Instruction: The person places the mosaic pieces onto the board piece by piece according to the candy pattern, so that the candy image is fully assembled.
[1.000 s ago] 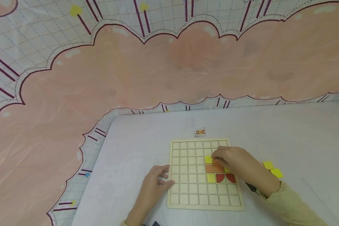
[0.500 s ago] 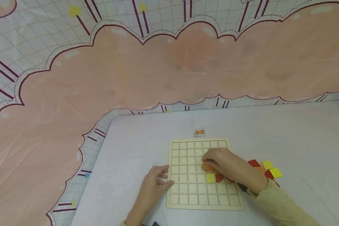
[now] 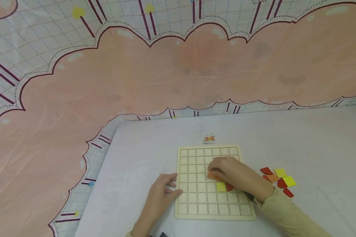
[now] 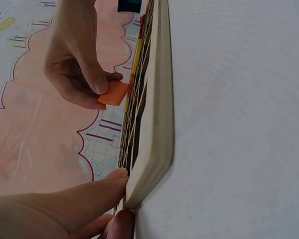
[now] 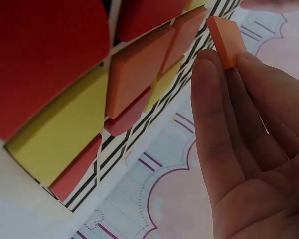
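Observation:
My right hand [image 3: 232, 171] is over the right half of a wooden grid board [image 3: 192, 199]. Between thumb and fingertips it pinches an orange square tile [image 5: 226, 42], which also shows edge-on to the board in the left wrist view. In the right wrist view, two orange tiles [image 5: 139, 69] lie in cells beside yellow tiles [image 5: 65, 129] and red round-edged tiles [image 5: 132, 114]. A yellow tile [image 3: 221, 187] and part of a red tile [image 3: 229, 187] show below my right hand in the head view. At the board's left edge, my left hand [image 3: 161, 191] rests its thumb on the rim, a finger against the side.
Loose red [image 3: 266, 171], yellow [image 3: 280, 172] and orange [image 3: 272, 178] tiles lie on the white table right of the board. A small card [image 3: 209, 138] printed with a coloured grid pattern lies beyond the board's far edge. A patterned cloth [image 3: 178, 75] hangs behind the table.
My right hand has moved left across the board with the orange tile, and more of the loose tiles on the right now show. My left hand has stayed at the board's edge.

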### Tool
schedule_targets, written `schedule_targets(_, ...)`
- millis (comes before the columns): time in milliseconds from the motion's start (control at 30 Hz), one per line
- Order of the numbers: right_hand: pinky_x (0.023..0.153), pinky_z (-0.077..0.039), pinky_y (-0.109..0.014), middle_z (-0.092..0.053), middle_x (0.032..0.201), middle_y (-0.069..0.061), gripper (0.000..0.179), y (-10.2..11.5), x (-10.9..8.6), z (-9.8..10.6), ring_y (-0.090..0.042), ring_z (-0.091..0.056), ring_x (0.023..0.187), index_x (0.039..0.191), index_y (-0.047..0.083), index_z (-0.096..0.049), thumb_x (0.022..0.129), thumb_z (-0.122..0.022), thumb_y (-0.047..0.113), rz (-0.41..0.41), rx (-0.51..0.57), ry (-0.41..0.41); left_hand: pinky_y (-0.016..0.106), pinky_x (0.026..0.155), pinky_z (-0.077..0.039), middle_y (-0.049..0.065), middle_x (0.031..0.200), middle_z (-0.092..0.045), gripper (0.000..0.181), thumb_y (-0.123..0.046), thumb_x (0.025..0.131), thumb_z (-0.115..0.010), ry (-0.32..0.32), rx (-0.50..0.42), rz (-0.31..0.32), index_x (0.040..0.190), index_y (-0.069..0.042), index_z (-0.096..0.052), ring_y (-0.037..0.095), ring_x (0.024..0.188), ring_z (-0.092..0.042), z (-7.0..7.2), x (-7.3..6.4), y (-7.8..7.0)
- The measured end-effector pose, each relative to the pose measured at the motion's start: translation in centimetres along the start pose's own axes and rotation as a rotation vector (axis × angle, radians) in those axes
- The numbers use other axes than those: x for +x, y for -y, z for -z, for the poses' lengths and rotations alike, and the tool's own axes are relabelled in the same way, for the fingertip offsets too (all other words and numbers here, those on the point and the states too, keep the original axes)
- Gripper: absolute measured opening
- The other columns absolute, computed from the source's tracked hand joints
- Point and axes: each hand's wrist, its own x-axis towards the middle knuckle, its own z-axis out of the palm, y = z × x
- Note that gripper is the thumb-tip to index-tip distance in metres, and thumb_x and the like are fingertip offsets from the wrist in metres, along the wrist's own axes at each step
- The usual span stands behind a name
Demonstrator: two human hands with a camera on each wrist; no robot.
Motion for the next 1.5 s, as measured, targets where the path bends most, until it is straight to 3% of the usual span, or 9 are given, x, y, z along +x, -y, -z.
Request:
schedule_targets(333, 0.082, -0.058, -0.032, -0.069, 0.091, 0.010, 0.005, -0.4, -0.1, -0.4, -0.004, -0.061, 0.085, 0.094, 0.018, -0.073, 0.092, -0.070, 0.014, 0.016, -0.028, 0.000, 0.015, 0.075, -0.057, 0.004, 0.111, -0.061, 0.052, -0.012, 0.081, -0.081, 0.006, 0.005, -0.006, 0.128, -0.003, -0.060, 0.017, 0.097, -0.062, 0.0, 0.0, 0.1)
schedule_targets(1067, 0.072, -0.055, -0.025, -0.063, 0.088, 0.009, 0.008, -0.5, 0.4, -0.8, -0.005, -0.052, 0.079, 0.098, 0.014, -0.072, 0.091, -0.072, 0.011, 0.084, -0.105, 0.022, 0.014, 0.076, -0.057, 0.004, 0.111, -0.061, 0.052, -0.012, 0.081, -0.081, -0.001, 0.005, 0.009, 0.128, -0.003, -0.060, 0.017, 0.097, -0.062, -0.3, 0.2, 0.0)
schedule_targets(1500, 0.075, -0.056, -0.025, -0.062, 0.089, 0.010, 0.006, -0.8, 0.5, -1.0, -0.005, -0.053, 0.081, 0.096, 0.016, -0.072, 0.090, -0.074, 0.015, 0.114, -0.118, 0.026, 0.015, 0.075, -0.058, 0.004, 0.111, -0.061, 0.051, -0.011, 0.081, -0.081, -0.010, -0.006, 0.000, 0.128, -0.002, -0.060, 0.017, 0.097, -0.062, -0.3, 0.3, -0.2)
